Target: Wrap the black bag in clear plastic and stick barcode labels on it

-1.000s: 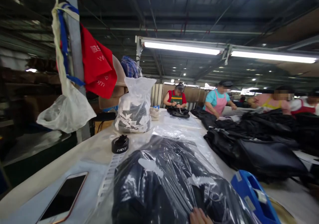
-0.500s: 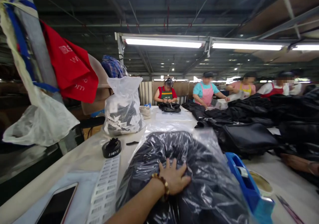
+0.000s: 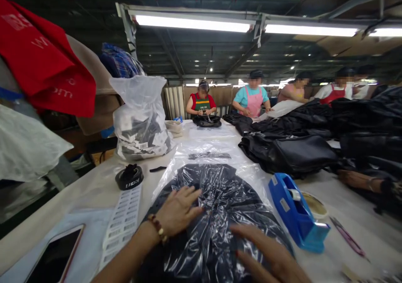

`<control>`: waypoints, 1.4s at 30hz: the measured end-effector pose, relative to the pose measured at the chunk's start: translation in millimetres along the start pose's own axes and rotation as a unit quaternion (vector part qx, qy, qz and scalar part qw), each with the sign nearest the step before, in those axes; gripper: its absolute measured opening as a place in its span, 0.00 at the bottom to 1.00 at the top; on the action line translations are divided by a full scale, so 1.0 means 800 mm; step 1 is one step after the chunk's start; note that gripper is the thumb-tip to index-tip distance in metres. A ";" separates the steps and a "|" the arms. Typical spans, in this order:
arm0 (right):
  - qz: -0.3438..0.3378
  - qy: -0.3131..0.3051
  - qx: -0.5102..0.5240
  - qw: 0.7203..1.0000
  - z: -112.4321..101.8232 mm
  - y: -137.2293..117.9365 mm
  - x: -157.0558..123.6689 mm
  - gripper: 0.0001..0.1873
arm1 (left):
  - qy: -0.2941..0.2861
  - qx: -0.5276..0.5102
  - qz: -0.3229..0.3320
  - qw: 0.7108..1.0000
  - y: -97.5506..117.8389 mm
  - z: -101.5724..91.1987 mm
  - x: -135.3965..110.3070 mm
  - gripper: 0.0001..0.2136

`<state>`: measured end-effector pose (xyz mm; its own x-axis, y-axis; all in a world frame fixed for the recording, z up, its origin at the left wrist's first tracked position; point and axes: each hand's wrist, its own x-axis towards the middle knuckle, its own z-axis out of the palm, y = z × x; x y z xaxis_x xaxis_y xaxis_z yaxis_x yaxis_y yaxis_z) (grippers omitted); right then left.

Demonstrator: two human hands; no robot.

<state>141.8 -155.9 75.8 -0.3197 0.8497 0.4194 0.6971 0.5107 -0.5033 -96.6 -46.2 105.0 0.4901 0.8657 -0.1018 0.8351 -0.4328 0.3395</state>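
Observation:
A dark, rounded article, seemingly a backpack, lies on the table in front of me inside a clear plastic bag (image 3: 220, 207). The plastic is creased over its middle, and the flat end of the bag stretches away from me. My left hand (image 3: 179, 211), with a beaded bracelet at the wrist, lies on the upper left of the plastic with its fingers spread. At the lower right, my right hand (image 3: 266, 251) is over the plastic, fingers apart and slightly blurred. Whether its fingertips press on the plastic I cannot tell. Neither hand holds anything.
To the right are a blue tape dispenser (image 3: 298, 216), a tape roll (image 3: 315, 203), small snips (image 3: 350, 237) and piled black bags (image 3: 301, 153). Leftward are a phone (image 3: 55, 255), barcode labels (image 3: 121, 224), a black roll (image 3: 129, 177) and a filled plastic sack (image 3: 141, 123). Several people work beyond.
My right hand has come into view at the lower right. My left hand has shifted left across the bag, and the plastic now lies flatter. The view has tilted down slightly and turned right.

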 end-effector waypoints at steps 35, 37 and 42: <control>0.103 -0.207 -0.201 0.952 0.117 0.107 0.114 0.48 | -0.093 0.019 -0.059 0.994 -0.050 0.071 0.005 0.32; 0.095 -0.199 -0.203 0.954 0.117 0.107 0.113 0.47 | -0.090 0.006 -0.063 0.994 -0.051 0.072 0.005 0.32; 0.067 -0.159 -0.245 0.954 0.126 0.117 0.107 0.45 | 0.003 -0.133 -0.043 0.990 -0.049 0.066 0.000 0.29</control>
<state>115.0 -22.3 -12.0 -0.3312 0.9396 0.0865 0.9366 0.3385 -0.0903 -116.2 -42.2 42.0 0.4184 0.8979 -0.1364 0.7775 -0.2765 0.5648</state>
